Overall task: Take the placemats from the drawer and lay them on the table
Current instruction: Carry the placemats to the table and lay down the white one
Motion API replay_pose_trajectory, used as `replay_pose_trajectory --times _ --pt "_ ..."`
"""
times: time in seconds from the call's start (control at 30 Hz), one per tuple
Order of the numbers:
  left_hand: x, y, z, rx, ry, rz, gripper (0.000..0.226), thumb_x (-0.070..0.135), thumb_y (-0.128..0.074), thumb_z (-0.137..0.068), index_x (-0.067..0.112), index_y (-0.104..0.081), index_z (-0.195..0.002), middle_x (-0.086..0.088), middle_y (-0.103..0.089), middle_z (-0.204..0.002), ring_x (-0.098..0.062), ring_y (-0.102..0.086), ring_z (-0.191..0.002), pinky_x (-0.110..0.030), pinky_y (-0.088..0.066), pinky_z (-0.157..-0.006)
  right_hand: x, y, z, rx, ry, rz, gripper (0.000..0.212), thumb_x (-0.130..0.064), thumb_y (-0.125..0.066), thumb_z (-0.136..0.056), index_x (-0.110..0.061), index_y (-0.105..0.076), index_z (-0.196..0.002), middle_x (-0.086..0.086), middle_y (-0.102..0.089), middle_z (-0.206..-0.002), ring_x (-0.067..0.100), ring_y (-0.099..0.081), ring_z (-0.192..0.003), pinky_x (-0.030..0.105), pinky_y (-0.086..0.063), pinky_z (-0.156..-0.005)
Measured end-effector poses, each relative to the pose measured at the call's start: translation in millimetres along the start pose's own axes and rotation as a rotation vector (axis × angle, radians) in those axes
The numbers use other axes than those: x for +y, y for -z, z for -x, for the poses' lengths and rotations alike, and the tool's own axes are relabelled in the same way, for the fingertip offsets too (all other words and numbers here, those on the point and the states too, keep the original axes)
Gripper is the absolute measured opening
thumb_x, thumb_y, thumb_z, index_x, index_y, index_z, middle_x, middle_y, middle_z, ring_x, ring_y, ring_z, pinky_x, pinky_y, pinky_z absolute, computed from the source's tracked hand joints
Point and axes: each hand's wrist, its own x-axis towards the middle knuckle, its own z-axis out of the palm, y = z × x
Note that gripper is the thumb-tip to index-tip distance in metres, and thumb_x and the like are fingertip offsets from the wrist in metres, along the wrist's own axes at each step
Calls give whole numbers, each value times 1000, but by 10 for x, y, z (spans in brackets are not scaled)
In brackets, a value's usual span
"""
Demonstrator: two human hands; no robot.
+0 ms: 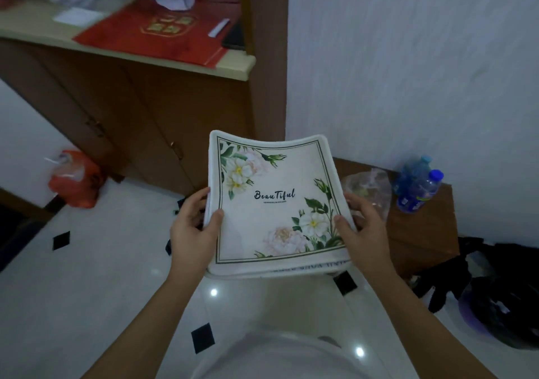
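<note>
A stack of white placemats [271, 206] with green borders, printed flowers and the word "BeauTiful" is held flat in mid-air over the white tiled floor. My left hand [194, 227] grips the stack's left edge, thumb on top. Gripping the right edge the same way is my right hand [361, 227]. Under the top mat the edge of at least one more mat shows along the near side. No drawer or dining table is in view.
A brown cabinet [122, 110] with a cream countertop [233, 66] stands at upper left, holding a red bag [157, 31] and crumpled paper. An orange bag [77, 178] lies on the floor. Low brown stand [423, 232] at right carries blue bottles [417, 186]; black bags [501, 300] lie beside it.
</note>
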Motion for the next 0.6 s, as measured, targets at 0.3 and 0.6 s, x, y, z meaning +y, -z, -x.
replay_pose_trajectory --times 0.3,0.6 --pt "-108 841 20 464 120 -147 38 21 -70 -89 35 -60 -124 14 -66 -114 1 -65 -94 -22 -56 -78 -374 -1199 -635 -368 61 -54 40 -6 -65 -92 -30 -59 -123 -15 -69 -111 5 -70 -93 26 -61 -70" --pt "-68 968 947 973 275 -216 37 19 -71 -89 34 -60 -121 4 -68 -114 -14 -68 -97 -35 -60 -79 -597 -1968 -794 -913 152 -98 39 -6 -64 -92 -30 -61 -123 -19 -68 -111 6 -68 -96 34 -61 -79"
